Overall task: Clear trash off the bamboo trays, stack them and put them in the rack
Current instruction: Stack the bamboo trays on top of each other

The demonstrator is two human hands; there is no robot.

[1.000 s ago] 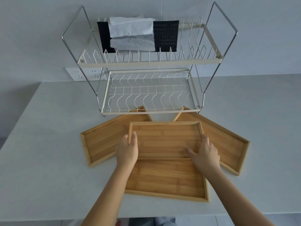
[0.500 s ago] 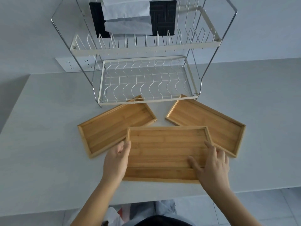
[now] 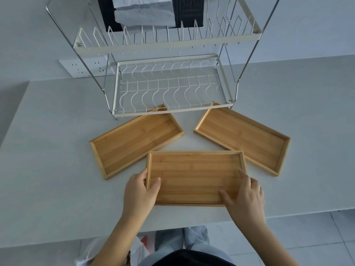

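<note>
Three bamboo tray positions lie on the white table. The centre tray [image 3: 194, 175] sits squarely on another tray, whose edge shows as a thin line along the near side. My left hand [image 3: 141, 191] grips its left rim with the thumb inside. My right hand [image 3: 245, 196] holds the right rim, thumb pressed on the tray floor. A left tray [image 3: 132, 144] and a right tray [image 3: 245, 139] lie angled on either side, both bare. The two-tier wire rack [image 3: 172, 110] stands just behind them, its lower shelf bare.
The rack's upper shelf holds a folded white cloth [image 3: 144, 16] and a black mat [image 3: 190, 14]. A wall socket strip [image 3: 86, 68] sits behind the rack's left leg. The table's front edge runs just below my hands, with a plastic bag [image 3: 138, 250] on the floor.
The upper tray slid toward me over the lower one and now lines up with it. Both hands came back with it, and my view dropped lower.
</note>
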